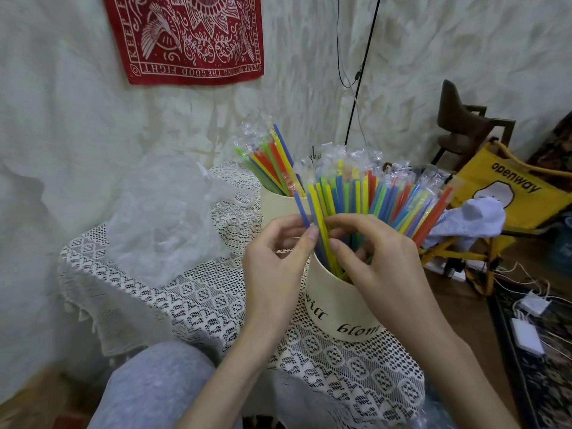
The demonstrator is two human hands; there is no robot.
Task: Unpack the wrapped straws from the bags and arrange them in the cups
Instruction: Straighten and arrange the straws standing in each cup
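my near cup [334, 308], lettered "will" and "bloom", holds a fan of wrapped straws [383, 193]; my left hand [275, 261] and right hand [380, 264] both pinch straws at its rim. the far cup [278, 207] holds more. the yellow chair [507, 193] reads "openway".

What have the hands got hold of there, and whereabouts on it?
Both hands, left and right, pinch the wrapped straws standing in the near cup, around mid-length, just above its rim.
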